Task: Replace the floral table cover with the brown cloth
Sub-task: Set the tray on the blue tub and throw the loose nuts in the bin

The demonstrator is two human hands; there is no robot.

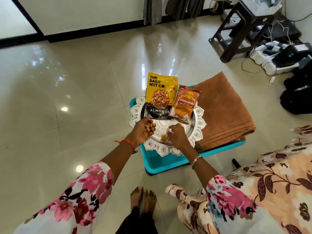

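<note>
A tray point(162, 163) is set on the floor point(67, 98) in the middle of the frame. A plate point(199, 122) is laid on the tray's left part, and a folded cloth point(224, 112) on its right part. On the upper half of the plate, an almond bag point(160, 95) is laid on the left and a snack packet point(184, 103) on the right, touching it. A few nuts point(164, 138) are left lower on the plate, between the left hand point(143, 130) and the right hand point(177, 135). A table cover point(270, 174) is seen at the lower right, a stool point(239, 29) at the upper right.

The brown cloth point(224, 114) lies folded on a turquoise tray point(162, 164). The floral table cover point(270, 179), cream with brown leaves, lies rumpled at lower right.
</note>
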